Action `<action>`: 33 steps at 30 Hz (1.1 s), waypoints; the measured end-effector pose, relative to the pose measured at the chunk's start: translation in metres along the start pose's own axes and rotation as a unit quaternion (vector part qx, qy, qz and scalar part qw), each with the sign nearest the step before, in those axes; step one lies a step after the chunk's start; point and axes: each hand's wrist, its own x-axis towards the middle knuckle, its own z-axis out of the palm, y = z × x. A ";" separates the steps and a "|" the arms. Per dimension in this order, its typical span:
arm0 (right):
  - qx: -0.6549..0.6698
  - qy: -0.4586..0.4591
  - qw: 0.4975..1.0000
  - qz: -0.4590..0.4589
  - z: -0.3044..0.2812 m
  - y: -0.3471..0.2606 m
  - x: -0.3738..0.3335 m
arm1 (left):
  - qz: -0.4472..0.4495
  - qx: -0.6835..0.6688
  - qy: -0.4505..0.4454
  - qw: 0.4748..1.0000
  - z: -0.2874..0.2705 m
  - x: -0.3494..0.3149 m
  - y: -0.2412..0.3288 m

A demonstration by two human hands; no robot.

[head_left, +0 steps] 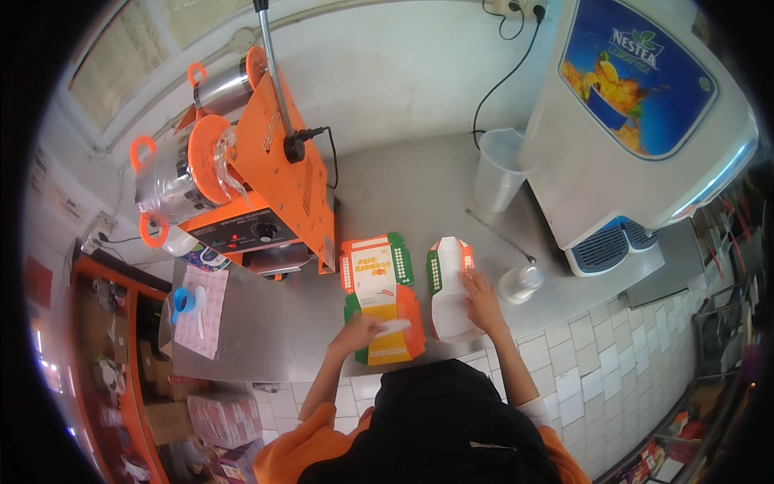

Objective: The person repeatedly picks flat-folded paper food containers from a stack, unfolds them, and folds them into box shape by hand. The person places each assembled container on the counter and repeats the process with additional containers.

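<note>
Flat on the metal counter lies an unfolded printed cardboard food box in white, green, yellow and orange. Over its near part, my left hand is closed on a small flat white piece, too blurred to name. To the right stands a folded cardboard food tray with a white inside and a green and orange printed end. My right hand grips this tray's right side, its fingers reaching over the wall to the inside.
An orange cup-sealing machine with a lever stands at the back left, a drink dispenser at the right. Between them are a clear pitcher, a long twisted spoon and a white bottle. A blue cup sits far left.
</note>
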 end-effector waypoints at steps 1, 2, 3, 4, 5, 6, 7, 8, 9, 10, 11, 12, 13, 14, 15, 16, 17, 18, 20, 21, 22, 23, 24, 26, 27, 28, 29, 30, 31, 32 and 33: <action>0.044 0.064 0.995 -0.062 -0.012 -0.012 -0.001 | -0.031 -0.021 0.070 0.997 -0.008 -0.007 0.013; 0.074 0.098 0.988 -0.096 -0.025 -0.025 -0.001 | -0.016 -0.045 0.129 0.991 -0.015 -0.015 0.028; 0.104 0.130 0.977 -0.131 -0.038 -0.040 -0.002 | -0.011 -0.063 0.182 0.981 -0.021 -0.024 0.044; 0.115 0.124 0.971 -0.169 -0.050 -0.056 -0.003 | 0.003 -0.081 0.235 0.969 -0.026 -0.035 0.061; 0.126 0.117 0.963 -0.207 -0.061 -0.074 -0.002 | 0.066 -0.027 0.282 0.957 -0.034 -0.048 0.076; 0.113 0.087 0.962 -0.235 -0.070 -0.091 0.001 | 0.140 0.027 0.328 0.934 -0.043 -0.059 0.090; 0.170 0.149 0.934 -0.276 -0.080 -0.106 0.005 | 0.201 0.077 0.365 0.906 -0.050 -0.068 0.104; 0.202 0.188 0.911 -0.308 -0.089 -0.118 0.009 | 0.241 0.095 0.458 0.851 -0.054 -0.076 0.118; 0.240 0.260 0.865 -0.356 -0.099 -0.129 0.014 | 0.267 0.109 0.539 0.791 -0.059 -0.082 0.131; 0.213 0.259 0.865 -0.373 -0.110 -0.137 0.014 | 0.306 0.108 0.631 0.705 -0.060 -0.087 0.143; 0.194 0.289 0.846 -0.403 -0.122 -0.143 0.009 | 0.323 -0.046 0.642 0.694 -0.058 -0.089 0.155; 0.176 0.321 0.824 -0.432 -0.132 -0.148 0.003 | 0.348 -0.214 0.649 0.642 -0.052 -0.088 0.165; 0.156 0.346 0.804 -0.458 -0.139 -0.156 -0.001 | 0.336 -0.377 0.608 0.613 -0.051 -0.095 0.170; 0.136 0.373 0.779 -0.485 -0.146 -0.162 -0.005 | 0.366 -0.480 0.540 0.587 -0.049 -0.097 0.174; 0.105 0.388 0.760 -0.511 -0.152 -0.167 -0.009 | 0.361 -0.575 0.435 0.592 -0.047 -0.105 0.174; 0.108 0.364 0.774 -0.506 -0.159 -0.170 -0.013 | 0.374 -0.603 0.356 0.608 -0.048 -0.107 0.173; 0.101 0.330 0.794 -0.500 -0.165 -0.171 -0.018 | 0.337 -0.594 0.338 0.648 -0.049 -0.111 0.172; 0.088 0.292 0.815 -0.492 -0.170 -0.171 -0.022 | 0.322 -0.524 0.352 0.706 -0.051 -0.111 0.170; 0.117 0.303 0.826 -0.461 -0.180 -0.168 -0.028 | 0.328 -0.386 0.386 0.771 -0.054 -0.108 0.172; 0.135 0.320 0.828 -0.441 -0.183 -0.167 -0.032 | 0.352 -0.319 0.408 0.779 -0.054 -0.102 0.176; 0.135 0.320 0.846 -0.404 -0.186 -0.166 -0.037 | 0.377 -0.262 0.427 0.779 -0.054 -0.097 0.181; 0.142 0.334 0.858 -0.364 -0.189 -0.164 -0.042 | 0.364 -0.249 0.443 0.781 -0.049 -0.092 0.190; 0.151 0.354 0.864 -0.323 -0.192 -0.163 -0.048 | 0.356 -0.245 0.458 0.777 -0.040 -0.087 0.203; 0.135 0.356 0.885 -0.268 -0.196 -0.165 -0.059 | 0.361 -0.202 0.432 0.801 -0.033 -0.087 0.221; 0.120 0.348 0.900 -0.232 -0.198 -0.164 -0.064 | 0.374 -0.164 0.392 0.825 -0.031 -0.088 0.229; 0.138 0.362 0.894 -0.224 -0.202 -0.161 -0.069 | 0.399 -0.126 0.356 0.836 -0.030 -0.091 0.235; 0.151 0.363 0.896 -0.209 -0.205 -0.159 -0.074 | 0.415 -0.136 0.322 0.840 -0.030 -0.091 0.241; 0.165 0.365 0.897 -0.188 -0.209 -0.155 -0.079 | 0.419 -0.154 0.288 0.847 -0.031 -0.091 0.246; 0.185 0.377 0.887 -0.191 -0.212 -0.152 -0.083 | 0.427 -0.186 0.231 0.854 -0.033 -0.091 0.249; 0.205 0.390 0.878 -0.190 -0.215 -0.148 -0.086 | 0.430 -0.227 0.179 0.855 -0.035 -0.091 0.251; 0.224 0.411 0.862 -0.194 -0.217 -0.145 -0.090 | 0.443 -0.220 0.155 0.855 -0.035 -0.089 0.255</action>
